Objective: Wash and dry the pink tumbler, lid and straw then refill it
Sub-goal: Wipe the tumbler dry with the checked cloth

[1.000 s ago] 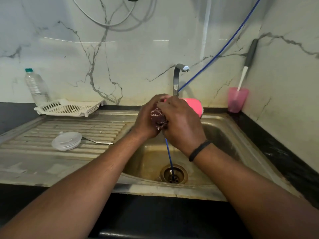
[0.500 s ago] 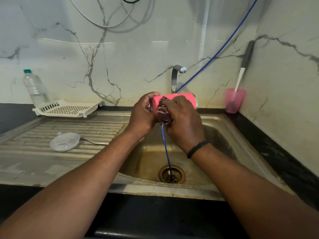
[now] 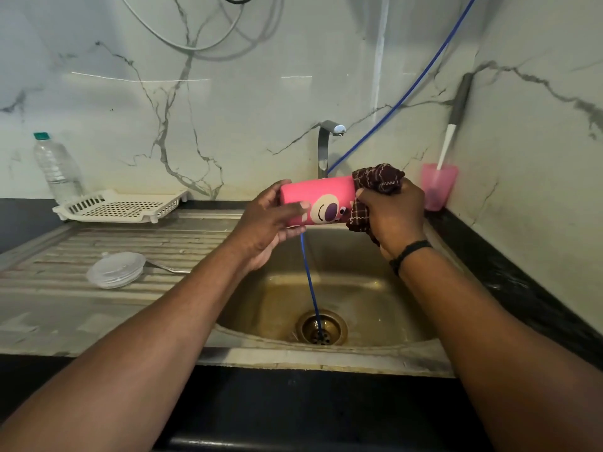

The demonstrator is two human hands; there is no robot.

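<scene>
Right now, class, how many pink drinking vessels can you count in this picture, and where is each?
2. The pink tumbler is held sideways over the sink between the left hand and the right hand. A pink cup stands in the right corner. None seems hidden.

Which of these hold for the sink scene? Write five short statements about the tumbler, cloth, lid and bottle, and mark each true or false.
1. The pink tumbler is held on its side above the sink. True.
2. The left hand holds the dark checked cloth. False: the right hand holds it, at the tumbler's right end.
3. The clear lid lies on the draining board. True.
4. The water bottle lies flat in the white tray. False: it stands upright behind the tray.
5. The tumbler rests in the basin. False: both hands hold it up.
</scene>
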